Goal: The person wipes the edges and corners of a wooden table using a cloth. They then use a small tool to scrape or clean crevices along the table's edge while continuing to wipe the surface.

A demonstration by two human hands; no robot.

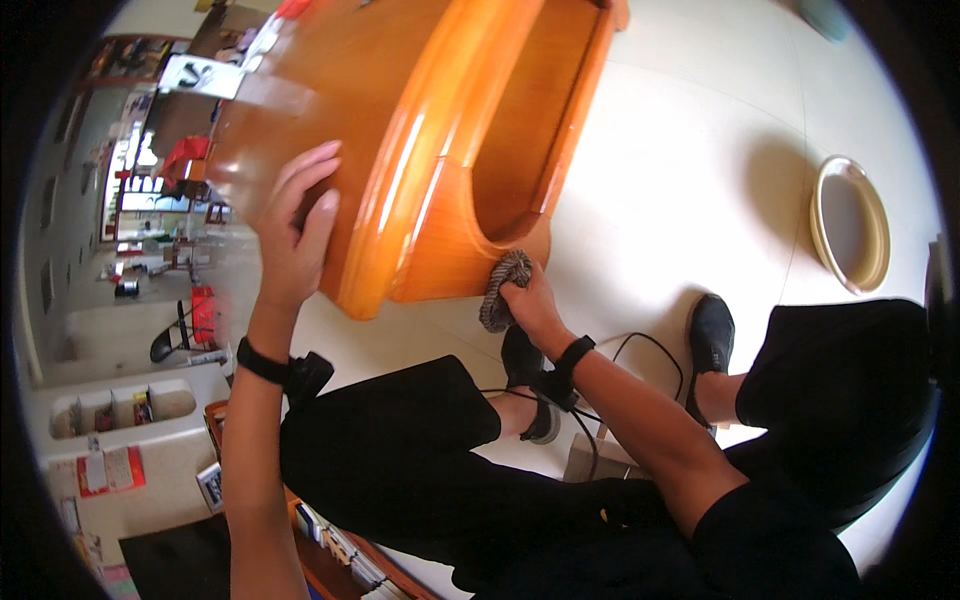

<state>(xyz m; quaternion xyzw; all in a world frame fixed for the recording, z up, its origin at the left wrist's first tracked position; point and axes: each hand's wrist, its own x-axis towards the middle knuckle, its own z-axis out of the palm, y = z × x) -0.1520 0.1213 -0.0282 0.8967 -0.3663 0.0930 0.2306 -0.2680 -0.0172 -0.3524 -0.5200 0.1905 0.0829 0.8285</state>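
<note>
A glossy orange-brown wooden table [450, 112] with a rounded edge and a recessed shelf stands before me. My left hand [296, 217] rests on its top near the edge, fingers spread and holding nothing. In my right hand [536, 304] is a bunched grey-brown striped cloth [504, 292]. The cloth meets the lower corner of the table's side panel [442, 262], below the curved opening. Part of the cloth is hidden by my fingers. Both wrists wear black straps with small black devices.
A plastic basin [851, 225] of greyish liquid stands on the tiled floor to the right. A black cable [660, 341] loops near my shoes. Wooden shelving with several books [349, 559] lies by my left knee. A white card [201, 76] sits on the tabletop's far side.
</note>
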